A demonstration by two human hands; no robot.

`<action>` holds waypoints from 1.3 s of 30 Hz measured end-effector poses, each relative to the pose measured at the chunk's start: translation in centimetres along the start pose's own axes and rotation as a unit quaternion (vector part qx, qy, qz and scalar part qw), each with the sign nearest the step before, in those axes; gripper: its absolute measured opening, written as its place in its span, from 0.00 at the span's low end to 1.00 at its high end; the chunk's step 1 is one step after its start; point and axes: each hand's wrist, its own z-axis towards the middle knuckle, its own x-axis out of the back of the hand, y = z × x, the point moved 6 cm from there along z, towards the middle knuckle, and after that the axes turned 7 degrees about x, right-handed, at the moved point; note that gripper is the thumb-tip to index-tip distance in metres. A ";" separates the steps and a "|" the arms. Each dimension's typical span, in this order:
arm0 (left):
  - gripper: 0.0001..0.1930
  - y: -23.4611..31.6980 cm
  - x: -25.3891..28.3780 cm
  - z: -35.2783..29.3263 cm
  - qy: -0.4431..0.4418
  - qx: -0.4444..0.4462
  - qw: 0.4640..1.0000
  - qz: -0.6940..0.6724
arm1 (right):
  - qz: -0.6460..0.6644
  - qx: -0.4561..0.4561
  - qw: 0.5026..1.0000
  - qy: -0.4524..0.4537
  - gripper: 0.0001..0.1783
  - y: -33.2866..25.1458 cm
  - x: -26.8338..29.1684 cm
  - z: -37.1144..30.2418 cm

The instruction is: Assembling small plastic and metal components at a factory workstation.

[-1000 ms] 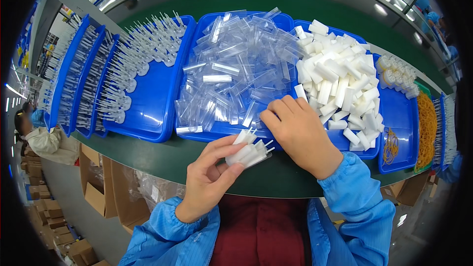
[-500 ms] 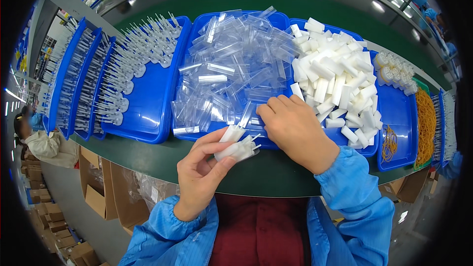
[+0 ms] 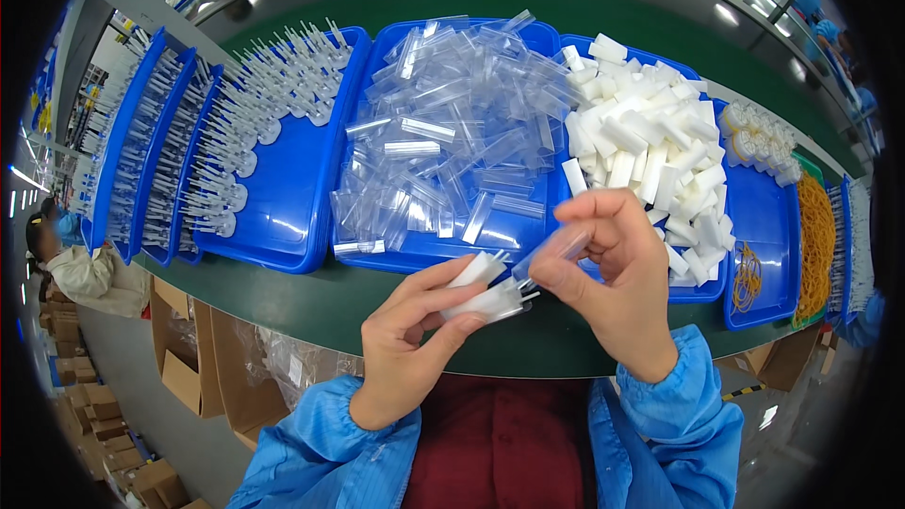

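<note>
White pieces [image 3: 492,303] in left grip [image 3: 407,337], clear sleeve [image 3: 558,247] in right grip [image 3: 624,287]

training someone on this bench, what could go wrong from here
The left hand holds several white pieces in one bunch, so one might slip out. The right hand pinches a clear plastic piece, which looks thin and might crease if squeezed. That piece is close to the thin prongs jutting from the bunch, so it could snag on them.
</note>
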 end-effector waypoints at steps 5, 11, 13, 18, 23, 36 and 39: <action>0.14 -0.2 -0.8 0.1 -0.018 0.008 1.000 -0.001 | -0.056 0.052 0.997 0.003 0.21 0.6 0.7 -0.9; 0.14 -0.3 -1.0 0.1 -0.022 0.016 1.000 0.001 | -0.017 0.020 0.999 0.035 0.21 0.3 1.4 -1.3; 0.14 -0.4 -1.2 0.1 -0.025 0.020 0.999 0.001 | -0.047 0.010 0.999 0.005 0.20 0.4 1.2 -1.5; 0.13 -0.3 -0.9 0.1 -0.016 0.021 1.000 0.001 | 0.058 -0.034 0.996 0.064 0.19 0.1 2.1 -1.1; 0.13 -0.1 -0.8 0.4 -0.012 0.027 1.000 -0.010 | 0.095 -0.049 0.993 0.043 0.20 0.4 1.9 -1.7; 0.14 -0.4 -1.0 0.4 -0.019 0.027 0.999 -0.021 | 0.081 0.012 0.996 -0.021 0.16 1.1 0.3 -2.9; 0.14 -0.6 -1.2 0.3 -0.015 0.038 0.999 -0.029 | 0.068 0.027 0.997 -0.006 0.16 1.4 -0.1 -3.4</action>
